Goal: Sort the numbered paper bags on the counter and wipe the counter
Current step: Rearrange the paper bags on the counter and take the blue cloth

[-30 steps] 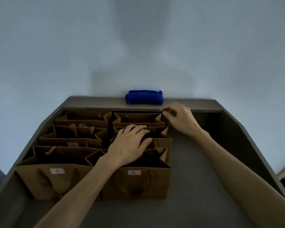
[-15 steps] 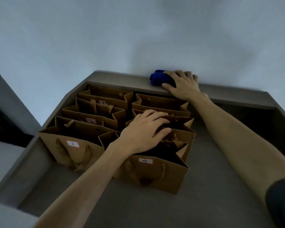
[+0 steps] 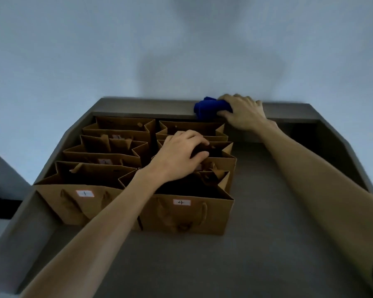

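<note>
Grey worktop point(image 3: 267, 244) with raised rims on the left, right and far sides; a pale wall rises behind the far ledge point(image 3: 149, 105). Our shadow falls on that wall.

Six brown paper bags point(image 3: 116, 168) stand open-topped in two rows of three, packed touching at the left half of the worktop, running from the near side to the far rim. The right half lies bare grey. Our left forearm crosses above the near bags and blocks part of the right row.

Near-left bag point(image 3: 82, 203) carries a white label reading 1; near-right bag point(image 3: 185, 214) reads 4. Both show rope handles hanging down their fronts. Labels behind 1 look like 2 and 3, though small and dim.

Left hand point(image 3: 179, 155): grip loosely curled, fingers resting on the top edges of the middle bag point(image 3: 226, 160) of the right row; we cannot tell if it pinches the paper.

Right hand point(image 3: 243, 112): grip closed around a rolled blue cloth point(image 3: 209, 108) on the far ledge, towards its right, just beyond the far-right bag point(image 3: 190, 127).

Labels of the two farther right-row bags are hidden. Bag interiors are too dark to read. Right arm is cut off at the frame's edge.
</note>
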Demonstrator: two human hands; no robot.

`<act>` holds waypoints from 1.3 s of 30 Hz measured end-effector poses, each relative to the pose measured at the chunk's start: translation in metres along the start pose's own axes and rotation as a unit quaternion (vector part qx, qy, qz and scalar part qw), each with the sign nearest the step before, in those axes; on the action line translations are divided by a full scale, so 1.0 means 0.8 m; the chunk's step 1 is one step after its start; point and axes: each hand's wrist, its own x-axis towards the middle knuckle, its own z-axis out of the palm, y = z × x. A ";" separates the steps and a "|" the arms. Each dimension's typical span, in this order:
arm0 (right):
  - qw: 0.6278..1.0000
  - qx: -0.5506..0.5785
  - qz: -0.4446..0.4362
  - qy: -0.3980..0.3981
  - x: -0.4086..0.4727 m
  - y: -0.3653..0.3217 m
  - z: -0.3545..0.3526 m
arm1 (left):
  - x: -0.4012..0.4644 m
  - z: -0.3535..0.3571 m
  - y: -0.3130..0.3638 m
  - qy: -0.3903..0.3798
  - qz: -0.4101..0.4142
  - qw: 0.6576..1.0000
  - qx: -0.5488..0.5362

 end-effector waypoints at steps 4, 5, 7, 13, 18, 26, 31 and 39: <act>0.995 0.067 0.060 0.052 -0.076 0.013 -0.015 | 0.019 -0.003 0.021 0.008 0.041 0.999 -0.013; 0.990 0.098 0.085 0.062 -0.098 0.017 -0.015 | 0.023 -0.001 0.025 0.007 0.047 0.999 -0.016; 0.977 0.134 0.144 0.078 -0.148 0.021 -0.017 | 0.029 0.004 0.032 -0.002 0.054 0.998 -0.017; 0.967 0.041 0.245 0.050 -0.293 -0.004 -0.009 | 0.053 0.022 0.041 -0.030 0.054 0.998 0.015; 0.959 0.032 0.183 -0.213 -0.351 -0.034 0.048 | 0.060 0.051 0.032 -0.077 0.011 0.996 0.034; 0.988 0.000 0.103 -0.114 -0.362 -0.035 0.079 | 0.053 0.060 0.035 -0.045 0.021 0.997 0.062; 0.988 -0.019 0.034 -0.148 -0.337 -0.037 0.084 | 0.052 0.056 0.036 -0.041 0.056 0.997 0.040; 0.991 -0.009 0.068 -0.111 -0.301 0.003 0.099 | 0.049 0.056 0.034 -0.031 0.053 0.998 0.018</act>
